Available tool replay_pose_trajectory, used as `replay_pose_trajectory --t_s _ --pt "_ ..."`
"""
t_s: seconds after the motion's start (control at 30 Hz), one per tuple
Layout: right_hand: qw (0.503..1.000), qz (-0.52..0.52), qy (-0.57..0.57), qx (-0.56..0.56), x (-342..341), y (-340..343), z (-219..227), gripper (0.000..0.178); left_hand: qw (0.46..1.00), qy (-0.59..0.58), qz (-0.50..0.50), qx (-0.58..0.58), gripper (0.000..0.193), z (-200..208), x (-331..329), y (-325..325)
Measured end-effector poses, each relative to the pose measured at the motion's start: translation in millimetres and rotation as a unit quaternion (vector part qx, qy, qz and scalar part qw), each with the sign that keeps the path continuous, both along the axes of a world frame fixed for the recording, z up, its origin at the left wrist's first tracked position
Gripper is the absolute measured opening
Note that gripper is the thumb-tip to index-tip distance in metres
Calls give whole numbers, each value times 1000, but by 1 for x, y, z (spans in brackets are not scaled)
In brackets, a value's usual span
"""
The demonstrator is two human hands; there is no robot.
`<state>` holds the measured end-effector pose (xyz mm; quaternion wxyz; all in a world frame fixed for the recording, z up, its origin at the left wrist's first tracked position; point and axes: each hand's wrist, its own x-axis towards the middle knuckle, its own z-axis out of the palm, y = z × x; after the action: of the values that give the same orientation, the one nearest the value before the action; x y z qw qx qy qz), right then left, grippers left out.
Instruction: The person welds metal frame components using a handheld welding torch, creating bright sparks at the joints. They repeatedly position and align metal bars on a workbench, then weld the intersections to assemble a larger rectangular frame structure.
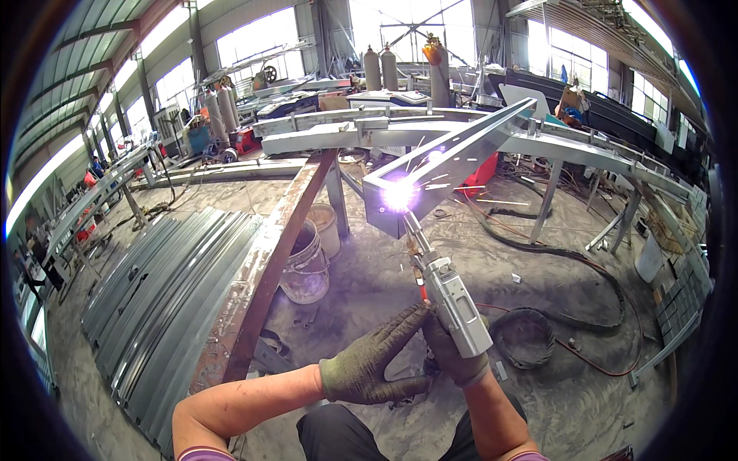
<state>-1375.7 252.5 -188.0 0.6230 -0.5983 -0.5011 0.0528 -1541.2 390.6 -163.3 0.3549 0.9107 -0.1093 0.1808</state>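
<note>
My right hand (452, 347), in a dark green work glove, is wrapped round the grip of a silver handheld welding gun (460, 302). The gun's narrow nozzle points up and away, to the near corner of a long, pointed metal frame (478, 140). A bright white-violet glare with flying sparks hides the exact spot where nozzle and frame meet. My left hand (374, 359), gloved alike, has its fingers stretched out and its thumb apart. Its fingertips rest against the right hand beside the gun's grip.
A rusty steel beam (265, 284) runs along my left, with two dirty buckets (306, 265) beside it. Stacked metal profiles (165, 284) lie farther left. Black hose (530, 247) loops over the floor at right. Gas cylinders (372, 71) and a metal workbench frame (323, 140) stand beyond.
</note>
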Motion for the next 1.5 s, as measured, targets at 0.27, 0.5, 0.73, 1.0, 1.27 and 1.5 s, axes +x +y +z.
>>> replay_pose_trajectory --t_s 0.27,0.5,0.73,1.0,1.27,1.5 --pt "999 -11 -28 32 2 4 -8 11 1000 -5 -1 -8 112 -2 0 -1" --pt "999 -10 -28 20 7 6 -19 10 1000 -14 4 0 111 -6 1 0" --pt "992 -36 -120 25 8 3 -15 11 1000 -23 0 -2 110 -9 1 1" --pt "998 -23 -48 -17 6 0 -23 18 1000 -9 5 -12 111 -8 1 0" --pt "991 -29 -132 1 10 -1 -27 20 1000 1 5 -19 109 -9 1 -1" --pt "999 1 -39 25 3 1 -19 14 1000 1 8 -24 108 -8 0 -2"
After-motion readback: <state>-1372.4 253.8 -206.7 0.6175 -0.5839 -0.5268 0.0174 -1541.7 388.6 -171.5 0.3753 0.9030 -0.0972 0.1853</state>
